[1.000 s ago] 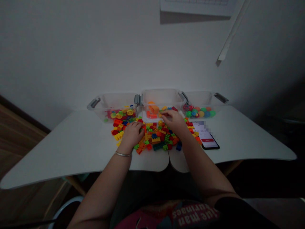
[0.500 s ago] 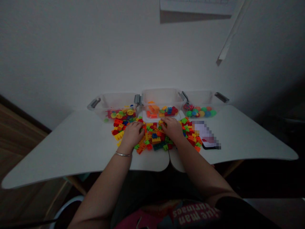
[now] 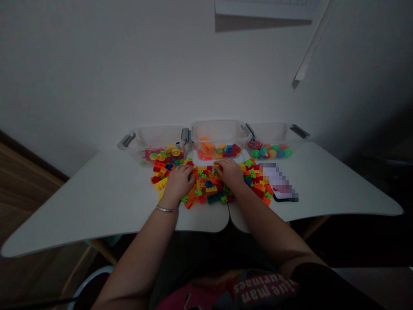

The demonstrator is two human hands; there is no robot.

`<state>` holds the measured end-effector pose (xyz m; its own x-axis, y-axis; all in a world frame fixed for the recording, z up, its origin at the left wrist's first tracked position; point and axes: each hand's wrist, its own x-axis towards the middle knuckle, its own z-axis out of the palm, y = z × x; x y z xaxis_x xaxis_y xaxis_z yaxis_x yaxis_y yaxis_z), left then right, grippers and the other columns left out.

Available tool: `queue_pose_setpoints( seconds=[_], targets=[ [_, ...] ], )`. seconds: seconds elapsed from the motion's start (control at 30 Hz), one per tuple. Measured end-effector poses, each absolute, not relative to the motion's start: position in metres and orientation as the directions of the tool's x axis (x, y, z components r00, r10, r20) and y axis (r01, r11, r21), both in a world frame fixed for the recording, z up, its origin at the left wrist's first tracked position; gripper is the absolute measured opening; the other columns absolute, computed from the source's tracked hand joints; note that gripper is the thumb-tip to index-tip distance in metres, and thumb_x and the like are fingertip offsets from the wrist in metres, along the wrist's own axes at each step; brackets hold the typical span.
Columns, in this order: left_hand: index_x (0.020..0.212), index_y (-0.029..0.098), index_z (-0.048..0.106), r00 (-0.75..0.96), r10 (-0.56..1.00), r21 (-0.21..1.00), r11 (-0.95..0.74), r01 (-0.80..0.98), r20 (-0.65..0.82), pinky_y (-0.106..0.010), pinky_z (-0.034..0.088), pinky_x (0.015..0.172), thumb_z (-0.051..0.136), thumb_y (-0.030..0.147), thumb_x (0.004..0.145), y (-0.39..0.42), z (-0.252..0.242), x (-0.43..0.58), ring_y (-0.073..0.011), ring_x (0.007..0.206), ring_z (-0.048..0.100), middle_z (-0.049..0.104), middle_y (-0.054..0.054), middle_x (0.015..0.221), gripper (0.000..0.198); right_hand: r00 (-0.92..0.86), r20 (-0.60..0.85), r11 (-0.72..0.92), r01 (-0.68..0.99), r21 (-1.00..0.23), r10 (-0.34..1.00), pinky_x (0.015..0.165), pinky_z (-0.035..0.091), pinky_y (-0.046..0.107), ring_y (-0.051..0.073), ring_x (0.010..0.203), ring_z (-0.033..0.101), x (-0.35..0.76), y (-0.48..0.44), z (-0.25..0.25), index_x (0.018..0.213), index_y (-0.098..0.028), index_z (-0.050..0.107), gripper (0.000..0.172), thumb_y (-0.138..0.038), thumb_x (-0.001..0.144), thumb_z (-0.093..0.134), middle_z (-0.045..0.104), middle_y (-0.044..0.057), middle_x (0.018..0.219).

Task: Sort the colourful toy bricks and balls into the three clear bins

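A pile of small coloured plastic bricks (image 3: 209,185) lies on the white table (image 3: 106,193) in front of three clear bins. My left hand (image 3: 178,181) rests on the left part of the pile, fingers curled down over the bricks. My right hand (image 3: 229,172) lies on the pile's middle, its fingertips pinched at an orange brick near the middle bin (image 3: 219,131). That bin holds orange, blue and red bricks.
The left bin (image 3: 155,137) holds round yellow and green pieces, the right bin (image 3: 274,133) coloured balls. A phone (image 3: 284,189) lies right of the pile. A wall stands close behind the bins. The table has a notch at its front middle.
My right hand has drawn back from the middle bin's front to the pile and shifted slightly left. The left hand has hardly moved.
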<state>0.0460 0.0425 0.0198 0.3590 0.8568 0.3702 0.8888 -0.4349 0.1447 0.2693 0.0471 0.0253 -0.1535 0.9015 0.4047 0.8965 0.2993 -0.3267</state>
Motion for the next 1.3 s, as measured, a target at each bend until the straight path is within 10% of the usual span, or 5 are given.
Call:
queue_pose_setpoints(
  seconds=[0.33, 0.63, 0.93, 1.3],
  targets=[
    [0.117, 0.020, 0.069, 0.351, 0.864, 0.154, -0.426, 0.892, 0.361, -0.046, 0.048, 0.103, 0.045, 0.030, 0.093, 0.042, 0.023, 0.047, -0.0284, 0.117, 0.060, 0.070, -0.011, 0.124, 0.036, -0.066, 0.476, 0.338, 0.790, -0.512, 0.877, 0.100, 0.051, 0.042, 0.025, 0.107, 0.066, 0.271, 0.048, 0.024, 0.105, -0.021, 0.073, 0.031, -0.011, 0.084, 0.052, 0.075, 0.009, 0.110],
    [0.119, 0.017, 0.068, 0.355, 0.864, 0.137, -0.424, 0.895, 0.357, -0.045, 0.046, 0.105, 0.044, 0.031, 0.095, 0.040, 0.023, 0.045, -0.0288, 0.118, 0.060, 0.070, -0.011, 0.125, 0.037, 0.237, 0.436, 0.388, 0.222, -0.894, 0.868, 0.076, 0.059, 0.033, 0.019, 0.081, 0.070, 0.273, 0.058, 0.050, 0.098, -0.020, 0.068, 0.021, -0.027, 0.081, 0.057, 0.074, 0.006, 0.092],
    [0.118, 0.018, 0.069, 0.355, 0.850, 0.141, -0.436, 0.889, 0.389, -0.044, 0.046, 0.105, 0.045, 0.030, 0.094, 0.042, 0.019, 0.041, -0.0274, 0.117, 0.060, 0.070, -0.011, 0.124, 0.036, 0.267, 0.676, 0.534, 0.446, -0.718, 0.686, 0.089, 0.054, 0.035, 0.018, 0.098, 0.068, 0.283, 0.090, 0.104, 0.094, -0.021, 0.067, 0.016, -0.019, 0.087, 0.053, 0.072, 0.008, 0.114],
    [0.118, 0.018, 0.069, 0.355, 0.849, 0.137, -0.435, 0.890, 0.392, -0.044, 0.047, 0.104, 0.046, 0.031, 0.095, 0.044, 0.015, 0.039, -0.0283, 0.117, 0.060, 0.070, -0.010, 0.125, 0.036, -0.075, 0.451, 0.287, 0.859, -0.423, 0.889, 0.095, 0.047, 0.036, 0.025, 0.104, 0.069, 0.267, 0.089, 0.113, 0.108, -0.021, 0.075, 0.030, -0.027, 0.095, 0.049, 0.077, 0.008, 0.110]
  ],
)
